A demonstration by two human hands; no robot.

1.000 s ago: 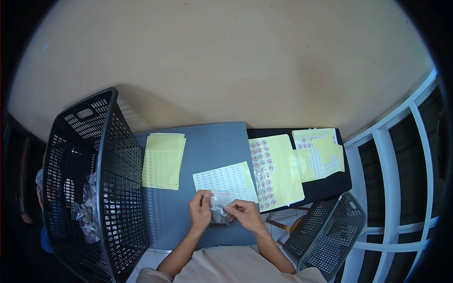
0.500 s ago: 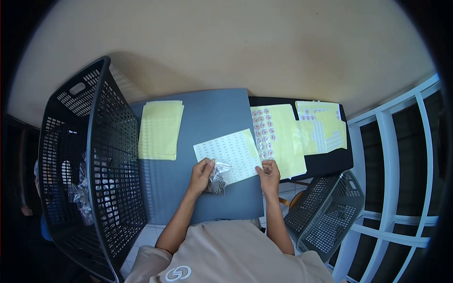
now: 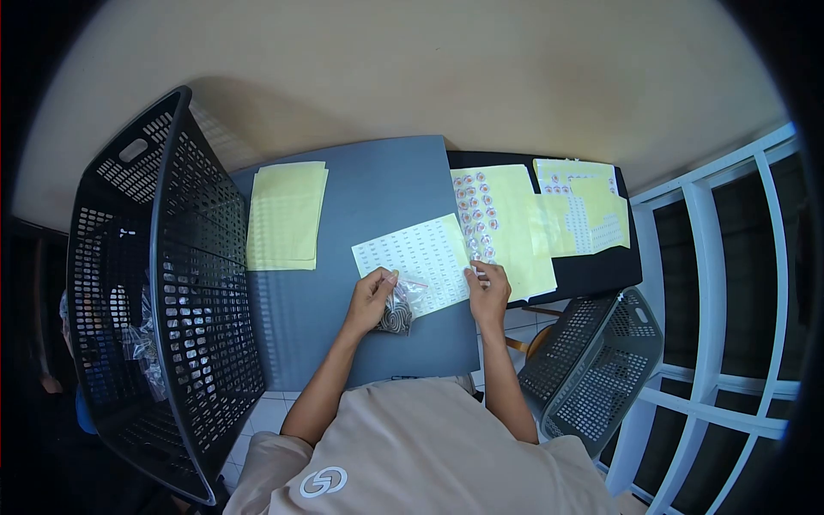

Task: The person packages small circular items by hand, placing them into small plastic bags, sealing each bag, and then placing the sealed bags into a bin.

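Observation:
My left hand [image 3: 373, 298] holds a small clear plastic bag [image 3: 400, 309] with dark patterned contents, just above the grey table top [image 3: 378, 189]. My right hand [image 3: 487, 287] rests at the lower edge of a yellow sheet of round red-and-white stickers [image 3: 493, 225], fingertips on the stickers there. Between the two hands lies a white sheet of small printed labels [image 3: 416, 257].
A tall black mesh basket [image 3: 163, 283] stands at the left with clear bags inside. A stack of yellow sheets [image 3: 286, 215] lies at the table's back left. More sticker sheets [image 3: 579, 215] cover a black surface at right. A second mesh basket [image 3: 592, 378] sits lower right beside white window bars.
My right hand let go of the bag and reached right to the round-sticker sheet. My left hand kept the bag. The view has shifted down and back.

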